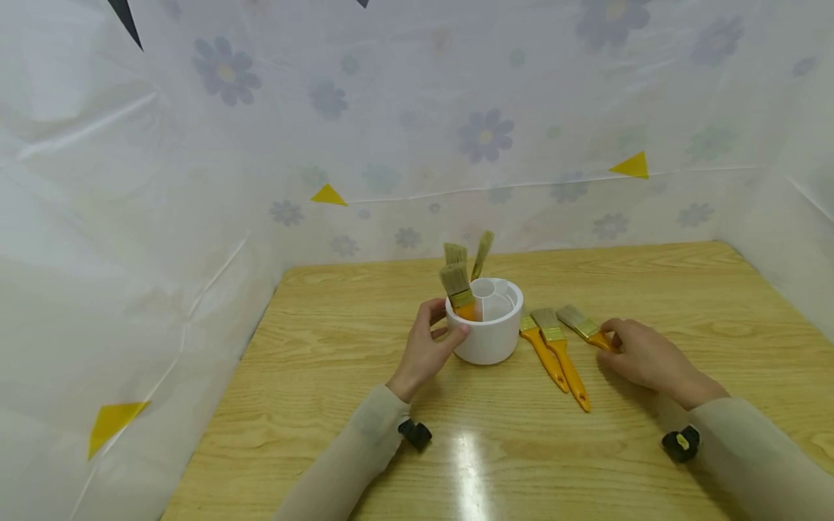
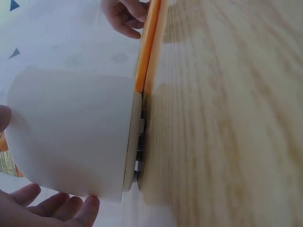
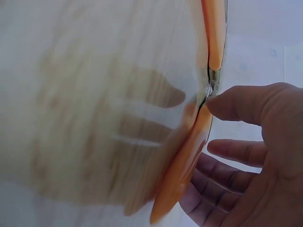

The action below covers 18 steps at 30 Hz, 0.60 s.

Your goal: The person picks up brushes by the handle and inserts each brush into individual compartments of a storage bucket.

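A white round container [image 1: 487, 344] with inner dividers stands on the table. My left hand [image 1: 426, 354] holds its left side, thumb at the front and fingers round the side; the left wrist view shows its fingertips [image 2: 87, 208] against the wall. Three paintbrushes [image 1: 458, 282] stand in the container, bristles up. To its right, two orange-handled paintbrushes [image 1: 568, 365] lie side by side. Farther right, my right hand [image 1: 651, 362] pinches another paintbrush [image 1: 576, 318] by its handle, bristles pointing left and away. In the right wrist view this orange handle [image 3: 182, 170] lies low over the table, partly behind the thumb.
The wood-grain table [image 1: 326, 376] reflects a bright light near its front. White plastic sheeting [image 1: 404, 130] with flower prints hangs behind it and at both sides. Yellow triangles [image 1: 329, 195] are on the sheeting. A black wrist device [image 1: 681, 443] sits under the right sleeve.
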Each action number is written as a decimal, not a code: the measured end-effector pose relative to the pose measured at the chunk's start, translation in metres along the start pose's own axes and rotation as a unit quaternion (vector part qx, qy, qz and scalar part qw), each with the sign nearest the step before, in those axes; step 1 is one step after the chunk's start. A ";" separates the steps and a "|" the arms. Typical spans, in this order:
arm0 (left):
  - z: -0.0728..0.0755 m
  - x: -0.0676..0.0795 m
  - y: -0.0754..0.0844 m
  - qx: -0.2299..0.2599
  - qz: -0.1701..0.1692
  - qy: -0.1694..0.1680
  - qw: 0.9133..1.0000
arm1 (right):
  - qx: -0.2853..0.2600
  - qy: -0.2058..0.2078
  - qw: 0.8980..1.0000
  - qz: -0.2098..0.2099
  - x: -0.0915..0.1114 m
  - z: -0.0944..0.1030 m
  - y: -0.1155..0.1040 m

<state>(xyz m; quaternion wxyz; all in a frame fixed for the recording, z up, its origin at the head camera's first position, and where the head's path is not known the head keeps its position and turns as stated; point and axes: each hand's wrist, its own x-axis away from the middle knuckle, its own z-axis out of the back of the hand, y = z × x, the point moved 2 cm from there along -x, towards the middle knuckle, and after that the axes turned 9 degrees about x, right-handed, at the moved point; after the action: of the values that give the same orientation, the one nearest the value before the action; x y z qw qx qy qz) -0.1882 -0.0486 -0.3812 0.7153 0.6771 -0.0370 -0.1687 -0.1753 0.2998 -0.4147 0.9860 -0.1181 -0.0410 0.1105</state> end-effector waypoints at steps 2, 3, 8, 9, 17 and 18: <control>0.000 -0.001 -0.001 -0.001 0.002 0.000 1.000 | 0.002 -0.001 1.000 0.001 -0.003 0.000 -0.001; 0.000 -0.001 -0.001 -0.001 0.002 0.000 1.000 | 0.003 -0.003 1.000 0.001 -0.005 0.000 -0.001; 0.002 -0.006 -0.019 0.000 0.000 0.005 1.000 | 0.005 -0.008 1.000 0.002 -0.012 0.000 -0.002; 0.002 -0.008 -0.024 -0.001 -0.001 0.007 1.000 | 0.004 -0.009 1.000 0.002 -0.014 0.000 -0.002; 0.004 -0.012 -0.038 -0.007 -0.013 0.019 1.000 | 0.008 -0.007 1.000 0.000 -0.021 0.000 -0.002; 0.004 -0.012 -0.038 -0.008 -0.013 0.020 1.000 | 0.008 -0.006 1.000 0.000 -0.022 0.000 -0.002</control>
<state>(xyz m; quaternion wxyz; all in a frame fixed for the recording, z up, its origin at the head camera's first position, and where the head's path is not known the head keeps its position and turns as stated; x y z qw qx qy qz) -0.2072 -0.0497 -0.4160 0.7188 0.6752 -0.0128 -0.1651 -0.1965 0.2930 -0.4157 0.9866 -0.1094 -0.0455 0.1119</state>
